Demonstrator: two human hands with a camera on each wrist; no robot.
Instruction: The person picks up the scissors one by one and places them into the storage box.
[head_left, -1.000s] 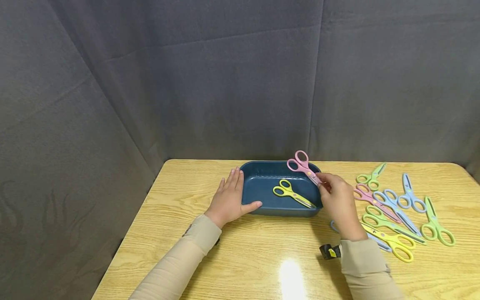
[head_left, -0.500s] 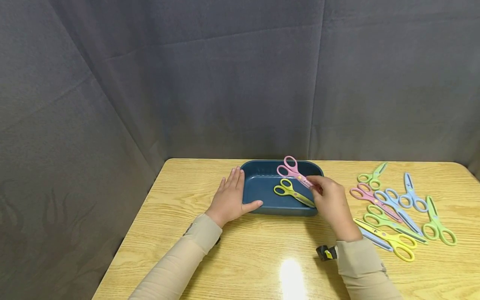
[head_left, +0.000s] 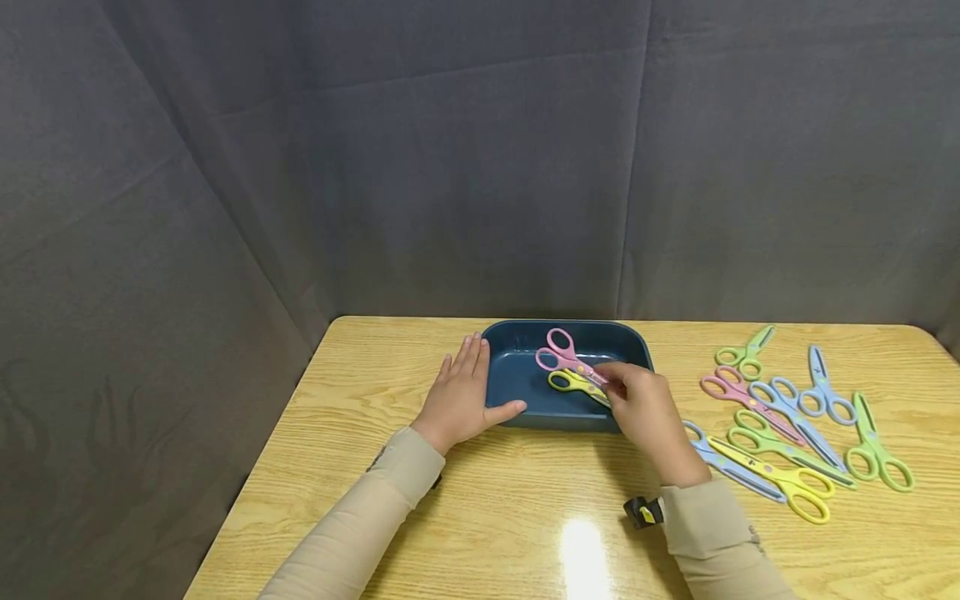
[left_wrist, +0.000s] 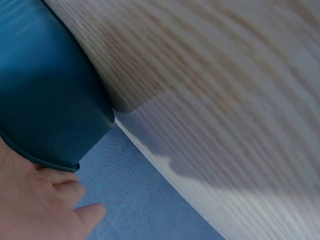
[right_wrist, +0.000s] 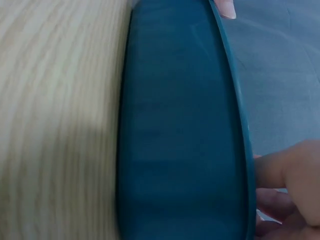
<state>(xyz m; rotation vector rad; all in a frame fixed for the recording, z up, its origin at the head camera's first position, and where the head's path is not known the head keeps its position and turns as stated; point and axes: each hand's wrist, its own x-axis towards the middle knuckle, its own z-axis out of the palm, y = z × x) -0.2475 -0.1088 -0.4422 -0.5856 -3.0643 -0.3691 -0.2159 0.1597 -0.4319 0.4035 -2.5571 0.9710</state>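
The left hand (head_left: 456, 398) lies with fingers straight against the left end of the bin (head_left: 517, 371), thumb at its near rim. Inside lie the yellow scissors (head_left: 587, 388). Over the bin, the right hand (head_left: 647, 412) pinches the pink scissors (head_left: 576, 365) near the blades, handles pointing left; whether the two pairs touch, I cannot tell. Farther right, loose scissors (head_left: 783, 477) lie on the table (head_left: 495, 517).

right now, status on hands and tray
Left fingers against blue tray. Right fingers pinch pink scissors over it. In the way, perhaps: yellow scissors lying inside.
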